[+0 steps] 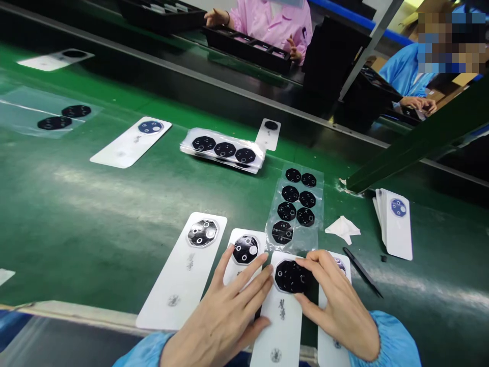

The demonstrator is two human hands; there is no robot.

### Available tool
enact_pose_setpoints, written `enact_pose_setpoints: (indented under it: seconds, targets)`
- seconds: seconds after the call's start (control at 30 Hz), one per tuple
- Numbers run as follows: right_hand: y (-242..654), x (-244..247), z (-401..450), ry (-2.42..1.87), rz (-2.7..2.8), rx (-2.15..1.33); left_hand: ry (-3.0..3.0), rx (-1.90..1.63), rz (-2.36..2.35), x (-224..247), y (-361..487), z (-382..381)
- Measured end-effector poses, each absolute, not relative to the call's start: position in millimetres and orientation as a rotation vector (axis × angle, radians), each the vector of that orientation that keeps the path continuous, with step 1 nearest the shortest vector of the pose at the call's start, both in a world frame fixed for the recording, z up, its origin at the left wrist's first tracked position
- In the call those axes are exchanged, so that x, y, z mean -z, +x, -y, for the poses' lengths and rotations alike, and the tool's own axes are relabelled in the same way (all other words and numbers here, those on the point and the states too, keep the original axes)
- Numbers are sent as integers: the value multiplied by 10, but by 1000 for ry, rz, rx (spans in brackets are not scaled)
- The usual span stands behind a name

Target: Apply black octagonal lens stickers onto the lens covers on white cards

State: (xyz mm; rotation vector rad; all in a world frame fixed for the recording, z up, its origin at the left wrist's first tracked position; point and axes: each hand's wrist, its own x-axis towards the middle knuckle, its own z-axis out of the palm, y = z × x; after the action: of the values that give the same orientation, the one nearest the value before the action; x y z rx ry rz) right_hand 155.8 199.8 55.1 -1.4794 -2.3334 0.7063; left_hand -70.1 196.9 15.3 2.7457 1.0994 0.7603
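Observation:
A white phone back panel (275,326) lies on the bench in front of me. Over its camera area sits a black octagonal film piece (289,277), whose right edge is between the thumb and forefinger of my right hand (336,300). My left hand (229,306) is spread open, its fingertips at the panel's left edge and over a neighbouring white panel (234,272). Another panel (179,285) lies left of that hand. Beneath my right hand is one more panel (324,334), partly hidden. Behind them lies a clear sheet (311,237) with several black octagonal pieces.
Black tweezers (362,272) and crumpled white paper (343,228) are to the right, near stacked panels (399,234). Farther back are a stack of film sheets (225,153) and single panels (128,148). A green post (412,137) rises at right. Two people work across the line.

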Motion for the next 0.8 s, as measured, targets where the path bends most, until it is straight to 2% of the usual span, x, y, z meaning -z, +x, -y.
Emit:
enact_pose_setpoints:
  seconds: [0.8]
  targets:
    - [1477,-456,-2050,-1395,2334,-720,2715,-775,-1075,-171,-708,-1974]
